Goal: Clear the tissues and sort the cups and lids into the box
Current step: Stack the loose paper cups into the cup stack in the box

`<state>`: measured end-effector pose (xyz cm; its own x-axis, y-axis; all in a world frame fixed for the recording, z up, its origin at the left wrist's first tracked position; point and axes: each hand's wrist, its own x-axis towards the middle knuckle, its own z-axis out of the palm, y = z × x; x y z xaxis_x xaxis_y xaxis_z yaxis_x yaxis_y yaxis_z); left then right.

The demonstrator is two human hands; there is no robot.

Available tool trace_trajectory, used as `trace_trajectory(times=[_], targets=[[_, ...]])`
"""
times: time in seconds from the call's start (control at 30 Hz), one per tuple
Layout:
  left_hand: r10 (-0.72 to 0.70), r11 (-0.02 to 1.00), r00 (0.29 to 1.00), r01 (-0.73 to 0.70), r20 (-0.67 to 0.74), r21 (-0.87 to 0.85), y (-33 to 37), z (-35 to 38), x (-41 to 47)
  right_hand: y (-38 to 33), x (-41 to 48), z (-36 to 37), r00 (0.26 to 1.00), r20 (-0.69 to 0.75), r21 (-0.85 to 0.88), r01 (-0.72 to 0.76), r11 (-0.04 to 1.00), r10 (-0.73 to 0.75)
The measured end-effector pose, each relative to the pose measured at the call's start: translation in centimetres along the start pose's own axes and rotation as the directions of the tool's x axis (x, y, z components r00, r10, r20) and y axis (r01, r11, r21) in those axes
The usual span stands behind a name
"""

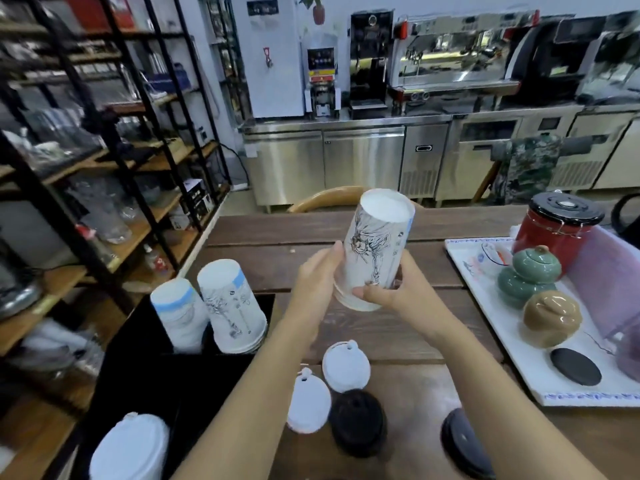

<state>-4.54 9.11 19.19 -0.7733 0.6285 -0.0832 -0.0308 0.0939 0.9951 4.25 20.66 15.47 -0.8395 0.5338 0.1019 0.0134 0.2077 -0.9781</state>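
Note:
Both hands hold an upside-down stack of white paper cups (pixel 375 251) with black ink drawings above the wooden table. My left hand (pixel 318 275) presses its left side and my right hand (pixel 394 289) grips it near the lower rim. Two more inverted cup stacks (pixel 232 306) stand in the far compartments of the black box (pixel 145 368) at the left. A pile of white lids (pixel 130 448) fills a near compartment. On the table near me lie two white lids (pixel 346 367), a black lid (pixel 358 422) and another black lid (pixel 464 445). No tissues are in view.
A white tray (pixel 568 398) at the right carries a red canister (pixel 554 233), green and tan lidded jars and a black coaster. A black shelf rack stands along the left. A steel counter with coffee machines lines the back wall, and a chair back shows beyond the table.

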Motion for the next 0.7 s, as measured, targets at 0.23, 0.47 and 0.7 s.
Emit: trace_trajectory(times=[0.23,0.47,0.7], targets=[[0.18,0.984,0.969,-0.176,-0.17,0.041,3.3,-9.6,-1.5,-5.4,2.5,7.9,0.993,0.094,0.01,0.072,0.997,-0.073],[0.294,0.944,0.926,-0.243,-0.236,0.221,3.6,-16.0,-1.5,-7.1,5.6,13.5,0.978,0.186,-0.075,0.105,0.992,-0.089],[0.192,0.963,0.954,-0.137,-0.232,0.233,0.5,-18.5,0.1,-5.1,7.3,16.3,0.965,0.26,-0.208,0.028,0.978,0.028]])
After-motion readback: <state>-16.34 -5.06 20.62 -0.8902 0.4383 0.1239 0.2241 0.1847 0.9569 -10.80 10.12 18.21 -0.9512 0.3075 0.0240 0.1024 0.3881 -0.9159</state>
